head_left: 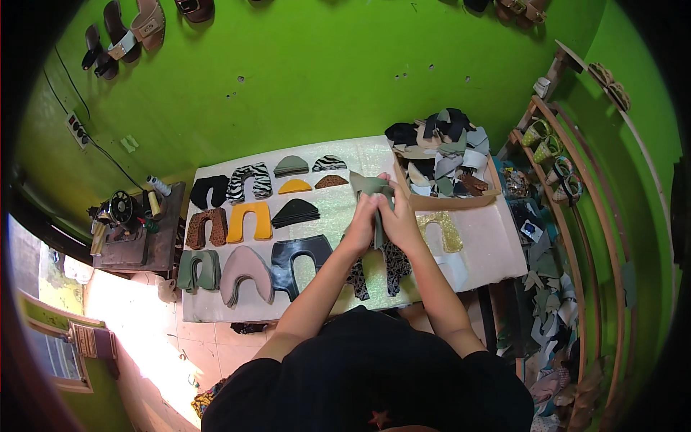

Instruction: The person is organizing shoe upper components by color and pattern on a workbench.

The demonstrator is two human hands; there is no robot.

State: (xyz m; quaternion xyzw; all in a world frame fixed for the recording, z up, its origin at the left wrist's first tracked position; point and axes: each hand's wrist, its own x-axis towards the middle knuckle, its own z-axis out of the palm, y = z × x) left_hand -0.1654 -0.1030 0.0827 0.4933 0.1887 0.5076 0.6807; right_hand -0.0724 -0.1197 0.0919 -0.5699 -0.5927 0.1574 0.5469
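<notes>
Over the table (317, 216), slightly right of its middle, both my hands grip olive-green cut pieces (366, 184) of leather-like material. My left hand (366, 219) and my right hand (398, 214) are close together, fingers wrapped round the pieces. Part of the green material hangs below them. Beneath my forearms lie dark patterned U-shaped pieces (397, 268), partly covered. Just right of my right hand is a gold glittery U-shaped piece (450, 234). Left of my hands rest black half-round pieces (296, 213) and a shiny black U-shaped stack (288, 263).
An open box (461, 199) heaped with scraps stands at the table's back right. More U-shaped stacks, such as yellow (250, 219) and pinkish (245, 273), line the left. A sewing machine (121, 209) stands beyond them. Wooden racks (565, 187) and piled scraps (543, 288) flank the right.
</notes>
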